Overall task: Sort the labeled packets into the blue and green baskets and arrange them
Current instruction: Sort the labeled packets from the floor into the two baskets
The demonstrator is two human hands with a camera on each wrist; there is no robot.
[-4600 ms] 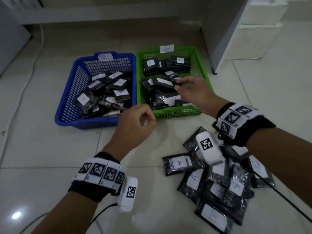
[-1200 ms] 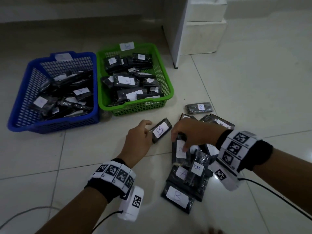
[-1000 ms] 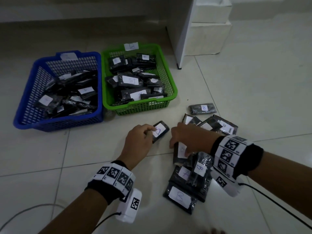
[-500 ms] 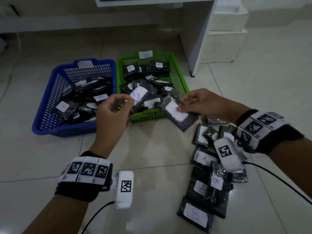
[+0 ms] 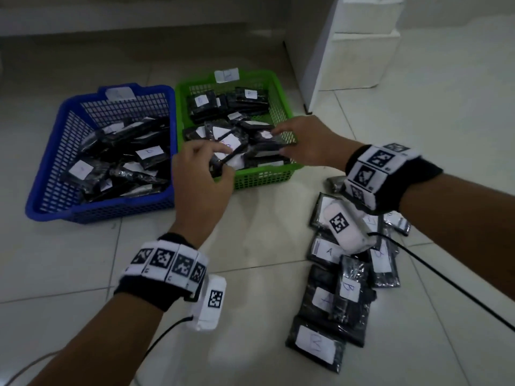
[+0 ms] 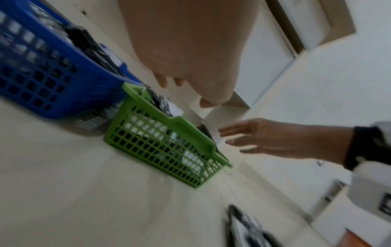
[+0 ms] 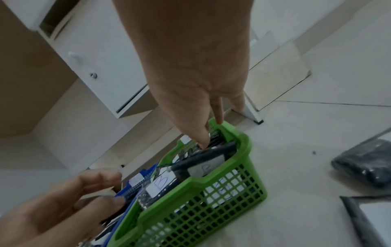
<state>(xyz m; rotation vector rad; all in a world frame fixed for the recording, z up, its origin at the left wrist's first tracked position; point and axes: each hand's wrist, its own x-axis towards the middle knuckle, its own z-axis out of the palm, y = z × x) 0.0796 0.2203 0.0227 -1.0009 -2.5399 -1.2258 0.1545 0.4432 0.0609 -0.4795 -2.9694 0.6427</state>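
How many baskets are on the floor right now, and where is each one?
2. The blue basket sits on the left, and the green basket is right beside it on its right. Both hold black packets. No other basket shows in any view.

Letter on blue basket (image 5: 100, 151) tag unreadable, left wrist view blurred, both hands' grip on packets unclear
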